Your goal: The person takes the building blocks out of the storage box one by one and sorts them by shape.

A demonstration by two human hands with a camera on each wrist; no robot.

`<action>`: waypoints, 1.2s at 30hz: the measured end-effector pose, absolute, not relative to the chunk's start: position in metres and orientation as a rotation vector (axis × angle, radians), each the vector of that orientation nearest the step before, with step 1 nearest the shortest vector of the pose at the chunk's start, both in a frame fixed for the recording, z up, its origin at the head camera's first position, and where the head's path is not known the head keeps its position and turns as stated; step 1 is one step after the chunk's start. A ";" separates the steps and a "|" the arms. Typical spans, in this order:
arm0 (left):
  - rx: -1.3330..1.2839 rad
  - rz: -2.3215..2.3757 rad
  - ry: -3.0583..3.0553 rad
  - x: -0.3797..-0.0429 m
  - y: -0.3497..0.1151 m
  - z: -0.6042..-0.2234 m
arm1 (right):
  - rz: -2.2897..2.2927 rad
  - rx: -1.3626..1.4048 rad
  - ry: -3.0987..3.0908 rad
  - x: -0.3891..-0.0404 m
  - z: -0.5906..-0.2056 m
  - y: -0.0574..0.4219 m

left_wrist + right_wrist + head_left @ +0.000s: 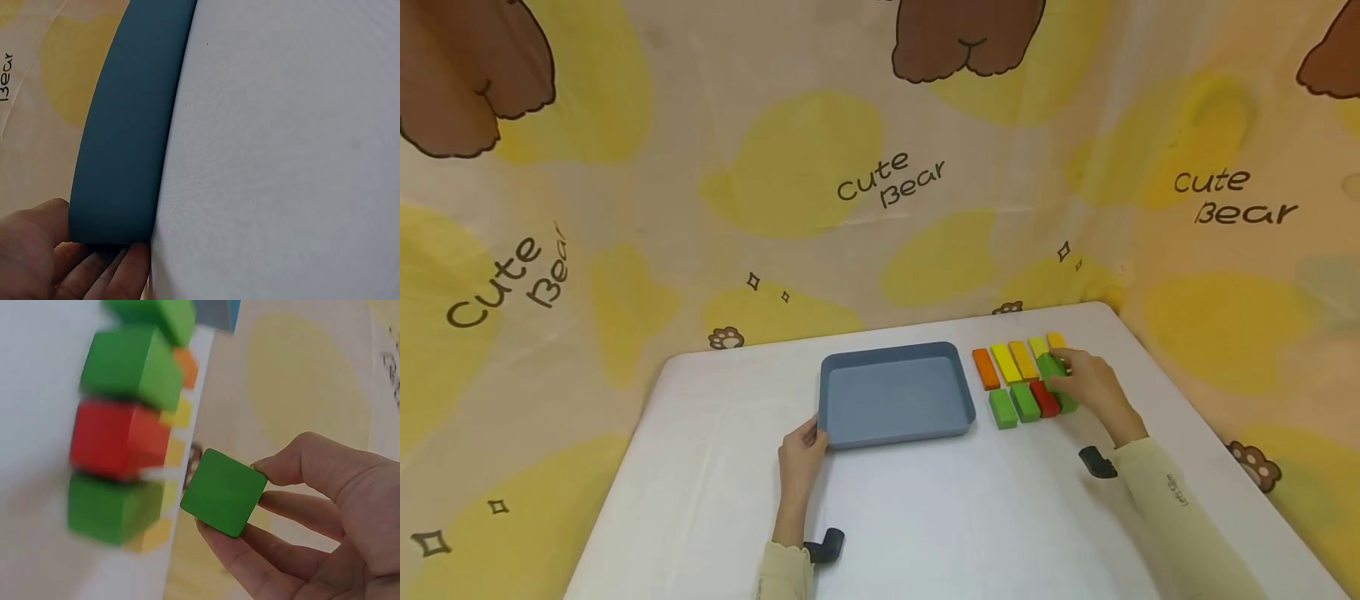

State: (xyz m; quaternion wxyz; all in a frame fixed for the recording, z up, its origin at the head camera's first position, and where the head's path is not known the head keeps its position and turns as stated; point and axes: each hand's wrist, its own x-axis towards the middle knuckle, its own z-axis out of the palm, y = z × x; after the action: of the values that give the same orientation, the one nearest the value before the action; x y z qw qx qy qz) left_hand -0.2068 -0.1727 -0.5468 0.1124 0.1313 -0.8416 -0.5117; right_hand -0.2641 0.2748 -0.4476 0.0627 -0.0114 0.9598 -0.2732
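A blue-grey tray point(895, 400) lies on the white table, and my left hand point(802, 452) grips its near left corner. In the left wrist view, the thumb and fingers of my left hand point(94, 262) wrap around the end of the tray wall point(134, 125). My right hand point(1093, 385) pinches a green block point(1051, 372) above the block rows. The right wrist view shows that green block point(225, 492) between the thumb and fingers of my right hand point(325, 512), apart from the others. A red block point(115, 440) stands between green ones there.
Right of the tray, a near row has green blocks point(1003, 409) and a red block point(1045, 399). Behind it lie an orange block point(986, 369) and several yellow and amber blocks point(1007, 362). A patterned cloth wall point(820, 225) rises behind the table point(910, 517).
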 end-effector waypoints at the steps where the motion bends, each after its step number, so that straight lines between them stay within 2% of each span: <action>1: 0.391 -1.506 -2.469 -0.207 -0.173 -0.548 | -0.825 -0.020 2.900 -0.263 -0.449 0.281; 9: 0.423 -1.506 -2.464 -0.204 -0.174 -0.549 | -0.763 0.021 2.914 -0.264 -0.453 0.309; 23: 0.436 -1.512 -2.475 -0.197 -0.173 -0.551 | -0.682 0.029 2.846 -0.264 -0.489 0.322; 36: 0.403 -1.507 -2.486 -0.201 -0.168 -0.555 | -0.669 0.081 2.811 -0.264 -0.494 0.329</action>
State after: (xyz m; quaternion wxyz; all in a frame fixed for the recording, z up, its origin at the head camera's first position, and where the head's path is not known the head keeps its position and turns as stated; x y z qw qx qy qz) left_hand -0.2006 -0.1682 -0.5553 0.1032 0.1365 -0.8425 -0.5108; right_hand -0.2644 0.3290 -0.4940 0.1249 0.0277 0.9648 -0.2296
